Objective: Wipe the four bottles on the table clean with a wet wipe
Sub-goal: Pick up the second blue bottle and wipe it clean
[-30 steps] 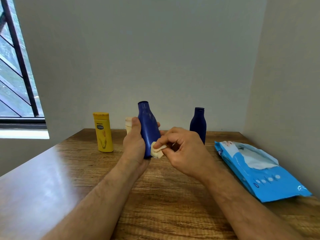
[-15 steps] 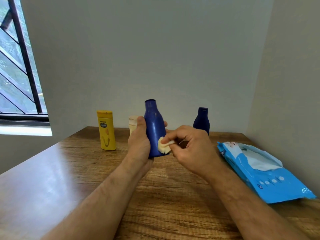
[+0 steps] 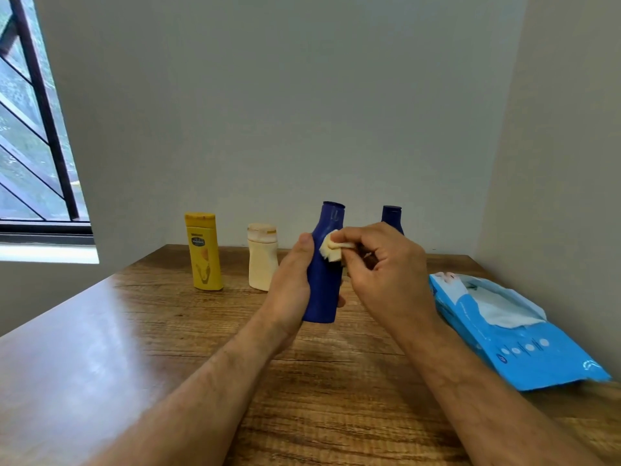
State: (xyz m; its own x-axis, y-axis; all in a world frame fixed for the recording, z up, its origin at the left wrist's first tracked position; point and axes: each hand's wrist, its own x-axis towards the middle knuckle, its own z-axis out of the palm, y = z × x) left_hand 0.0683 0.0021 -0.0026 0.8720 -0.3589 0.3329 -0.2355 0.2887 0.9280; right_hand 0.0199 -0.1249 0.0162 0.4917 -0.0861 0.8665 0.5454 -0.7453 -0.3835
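My left hand point(image 3: 291, 280) grips a tall blue bottle point(image 3: 324, 287) upright, just above the wooden table point(image 3: 134, 331). My right hand point(image 3: 386, 270) pinches a folded pale wet wipe point(image 3: 331, 248) against the bottle's upper shoulder. A yellow bottle point(image 3: 203, 252) and a cream bottle point(image 3: 262, 257) stand at the back left. A second dark blue bottle point(image 3: 391, 218) stands behind my right hand, mostly hidden by it.
A blue pack of wet wipes point(image 3: 514, 331) lies open at the right, close to the side wall. Walls close off the table's far and right sides. A barred window point(image 3: 30, 129) is at the left.
The wipe has slid up the blue bottle from its lower body to its shoulder. My right hand rose with it, and the cream bottle is now uncovered.
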